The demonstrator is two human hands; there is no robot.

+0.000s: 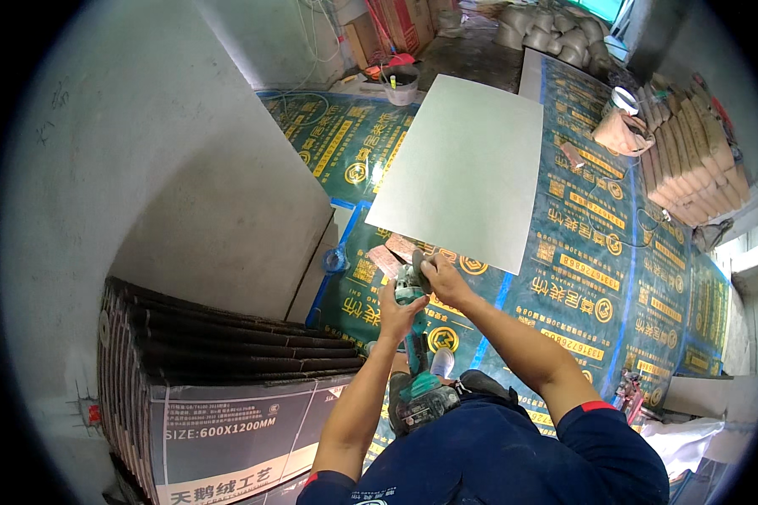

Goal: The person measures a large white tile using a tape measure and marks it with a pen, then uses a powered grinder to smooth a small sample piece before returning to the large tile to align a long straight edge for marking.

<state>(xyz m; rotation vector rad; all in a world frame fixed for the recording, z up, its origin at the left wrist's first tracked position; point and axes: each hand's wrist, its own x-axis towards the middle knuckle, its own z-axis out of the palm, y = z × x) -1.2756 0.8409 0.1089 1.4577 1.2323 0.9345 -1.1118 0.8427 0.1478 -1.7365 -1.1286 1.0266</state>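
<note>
A teal and black cordless angle grinder (416, 347) stands upright in front of my body, its battery end (429, 402) low near my lap. My left hand (398, 313) is wrapped round the grinder's head. My right hand (446, 282) closes on the edge of the dark round disc (419, 264) at the top of the tool; its fingertips are partly hidden. Just beyond my hands, a large pale tile (467, 164) lies raised over reddish brick pieces (384, 261), which show at its near edge.
Tall stacked tile cartons (236, 429) stand at the near left, beside a grey wall (160, 168). Green printed sheeting (594, 278) covers the floor. A bucket (400, 84) sits beyond the tile, a roll of blue tape (335, 259) left of it, and piled bags (695, 160) at the right.
</note>
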